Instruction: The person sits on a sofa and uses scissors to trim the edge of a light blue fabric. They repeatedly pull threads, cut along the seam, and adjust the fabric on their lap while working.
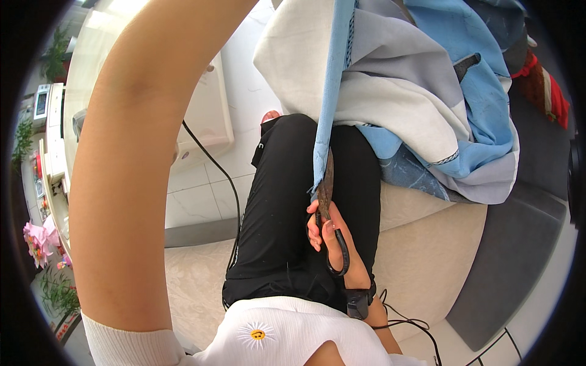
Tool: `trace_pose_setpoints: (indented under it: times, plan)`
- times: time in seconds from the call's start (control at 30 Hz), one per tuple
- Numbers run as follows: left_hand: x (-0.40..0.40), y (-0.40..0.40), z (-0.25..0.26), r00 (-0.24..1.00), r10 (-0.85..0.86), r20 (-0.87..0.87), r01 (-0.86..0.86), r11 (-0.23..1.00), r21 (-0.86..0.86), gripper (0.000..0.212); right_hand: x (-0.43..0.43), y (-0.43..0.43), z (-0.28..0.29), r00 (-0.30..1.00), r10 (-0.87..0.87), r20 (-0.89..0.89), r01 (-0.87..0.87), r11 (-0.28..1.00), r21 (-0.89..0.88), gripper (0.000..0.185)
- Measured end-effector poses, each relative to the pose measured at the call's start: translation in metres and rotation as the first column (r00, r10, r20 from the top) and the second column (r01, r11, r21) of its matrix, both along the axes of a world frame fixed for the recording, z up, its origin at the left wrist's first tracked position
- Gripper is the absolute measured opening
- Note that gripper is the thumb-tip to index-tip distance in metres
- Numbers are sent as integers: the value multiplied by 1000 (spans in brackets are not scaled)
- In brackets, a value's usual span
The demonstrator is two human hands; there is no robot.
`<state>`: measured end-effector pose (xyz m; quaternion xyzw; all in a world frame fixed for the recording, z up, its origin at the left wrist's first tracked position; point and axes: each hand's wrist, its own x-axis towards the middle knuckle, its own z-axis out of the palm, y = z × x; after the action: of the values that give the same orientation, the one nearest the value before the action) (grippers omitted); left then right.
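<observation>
My right hand (333, 238) grips a pair of scissors (325, 192) with rusty blades and black handles, held over my lap. The blades point away from me and lie against the lower end of a pale blue fabric strip (328, 105), whose tip is frayed. That strip runs up to the top edge of the view, along a large patchwork cloth (393, 100) in white, grey and blue. The cloth lies bunched over my knee and the sofa. My left arm reaches up the left side, and its hand is out of view beyond the top edge.
I sit on a beige sofa cushion (425, 247) with a dark grey side (512, 256). A black cable (224, 174) hangs left of my legs, near a white plastic stool (215, 123). My right wrist carries a black device (357, 303). A red toy (551, 98) lies far right.
</observation>
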<state>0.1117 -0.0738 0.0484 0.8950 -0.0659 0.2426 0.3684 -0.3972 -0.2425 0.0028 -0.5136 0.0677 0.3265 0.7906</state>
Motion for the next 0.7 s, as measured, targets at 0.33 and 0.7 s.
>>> trace_pose_setpoints:
  times: [0.33,0.7]
  plan:
    - [7,2,-3,1000,-23,3,23,999,22,27,1,-6,3,992,-13,-125,26,994,107,58]
    - [11,4,-6,998,-53,-21,53,999,-3,24,-7,-5,-8,998,-22,60,31,988,-154,44]
